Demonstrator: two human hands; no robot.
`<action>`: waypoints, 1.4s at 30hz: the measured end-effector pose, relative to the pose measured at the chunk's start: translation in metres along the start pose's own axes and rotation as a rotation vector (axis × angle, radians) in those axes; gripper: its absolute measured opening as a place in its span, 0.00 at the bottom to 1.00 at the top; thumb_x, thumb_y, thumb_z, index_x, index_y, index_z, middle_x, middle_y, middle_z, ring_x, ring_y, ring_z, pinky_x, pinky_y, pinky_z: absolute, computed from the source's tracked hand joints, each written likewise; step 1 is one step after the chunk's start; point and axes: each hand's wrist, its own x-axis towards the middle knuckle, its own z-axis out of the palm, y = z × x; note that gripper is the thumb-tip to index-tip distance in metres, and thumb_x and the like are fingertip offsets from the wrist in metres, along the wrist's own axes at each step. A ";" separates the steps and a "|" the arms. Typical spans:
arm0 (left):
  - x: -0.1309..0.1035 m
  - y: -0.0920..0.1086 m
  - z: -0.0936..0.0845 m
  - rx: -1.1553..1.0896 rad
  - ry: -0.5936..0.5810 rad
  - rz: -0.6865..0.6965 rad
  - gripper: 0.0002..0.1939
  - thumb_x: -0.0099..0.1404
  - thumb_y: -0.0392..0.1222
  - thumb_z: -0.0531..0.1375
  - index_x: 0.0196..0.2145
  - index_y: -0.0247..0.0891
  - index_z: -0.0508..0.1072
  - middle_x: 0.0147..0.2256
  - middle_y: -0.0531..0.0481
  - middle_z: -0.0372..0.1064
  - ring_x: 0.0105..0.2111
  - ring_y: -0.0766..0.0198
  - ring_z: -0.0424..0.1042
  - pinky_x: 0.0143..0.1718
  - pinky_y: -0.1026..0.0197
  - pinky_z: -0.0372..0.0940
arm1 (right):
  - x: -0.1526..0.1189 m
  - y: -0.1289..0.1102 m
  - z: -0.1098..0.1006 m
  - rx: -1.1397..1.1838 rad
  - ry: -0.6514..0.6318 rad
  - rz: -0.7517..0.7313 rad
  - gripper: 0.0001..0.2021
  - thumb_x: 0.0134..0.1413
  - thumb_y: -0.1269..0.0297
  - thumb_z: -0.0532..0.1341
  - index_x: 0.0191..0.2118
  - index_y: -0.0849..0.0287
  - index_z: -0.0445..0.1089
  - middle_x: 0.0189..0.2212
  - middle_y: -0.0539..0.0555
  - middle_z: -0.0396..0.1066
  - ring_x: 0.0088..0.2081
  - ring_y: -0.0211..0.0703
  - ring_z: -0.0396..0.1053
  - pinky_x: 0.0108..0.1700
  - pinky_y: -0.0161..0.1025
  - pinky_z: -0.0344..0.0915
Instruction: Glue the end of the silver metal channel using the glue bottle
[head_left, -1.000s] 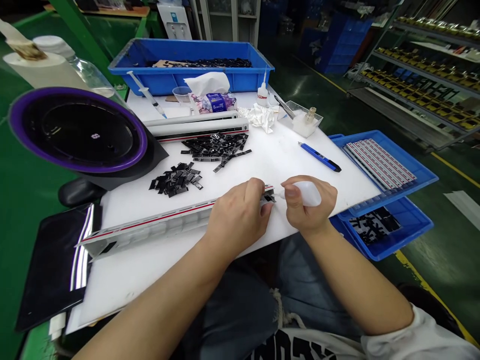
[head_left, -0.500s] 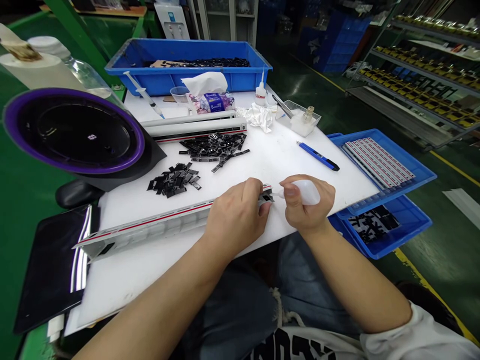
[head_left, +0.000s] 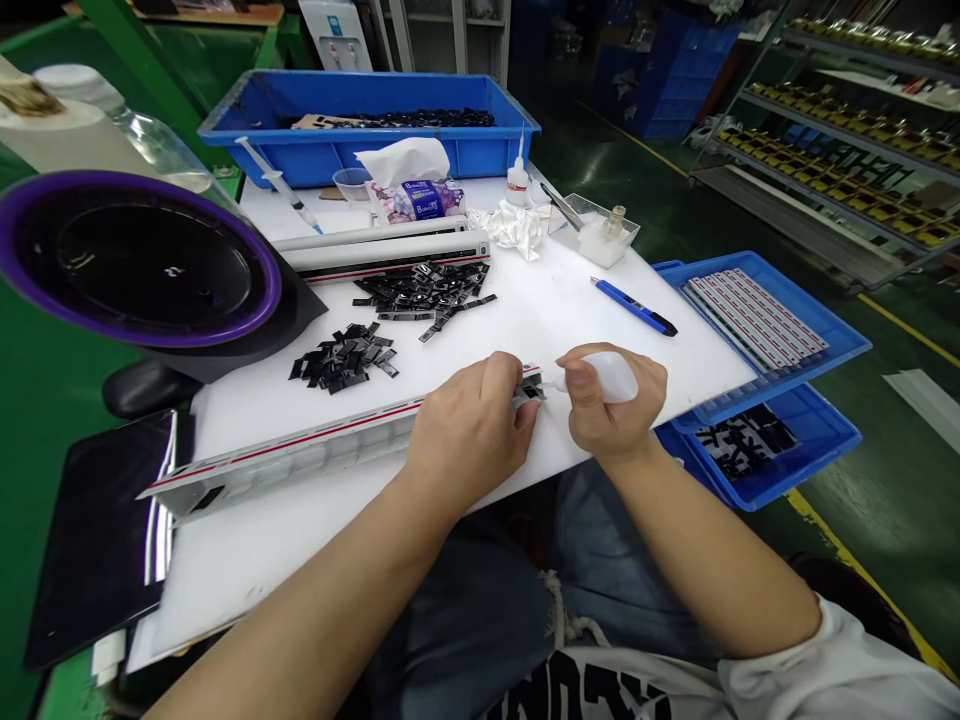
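"What are the hands holding?"

"The left hand (head_left: pixel 469 425) is curled around the right end of a long white channel-shaped strip with a red stripe (head_left: pixel 300 445), thumb and fingers close together. The right hand (head_left: pixel 619 410) is wrapped round a translucent white squeeze bottle (head_left: pixel 615 377), its thin nozzle aimed at that same end. I can't tell whether the tip touches."

"And where does the strip lie?"

"Slantwise along the near part of the white tabletop (head_left: pixel 555 310). Its left end pokes past the left edge, by a glossy black flat panel (head_left: pixel 97 530)."

"What stands around it?"

"Just beyond the strip, a loose heap of small black rectangular pieces (head_left: pixel 343 360); farther back, a bigger heap of longer black pieces (head_left: pixel 427 290) against two white bars (head_left: pixel 390 255). A black round device with a purple rim (head_left: pixel 142 260) crowds the left side. Behind the bars are a printed tissue pack (head_left: pixel 427 200) and a deep blue plastic bin (head_left: pixel 487 152)."

"How much room at the right?"

"Bare white surface runs from the right hand up to a slim blue pen-shaped tool (head_left: pixel 634 307), and on to the right edge, where a blue plastic tray (head_left: pixel 847 345) of striped strips sits just beside. Both forearms cross the near edge."
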 end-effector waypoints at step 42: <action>0.006 -0.004 0.001 0.119 -0.121 0.203 0.10 0.69 0.40 0.55 0.37 0.41 0.78 0.67 0.46 0.57 0.50 0.53 0.75 0.41 0.51 0.72 | 0.050 0.087 0.058 0.220 -0.518 0.635 0.13 0.51 0.69 0.65 0.44 0.58 0.72 0.40 0.51 0.77 0.41 0.41 0.73 0.47 0.40 0.68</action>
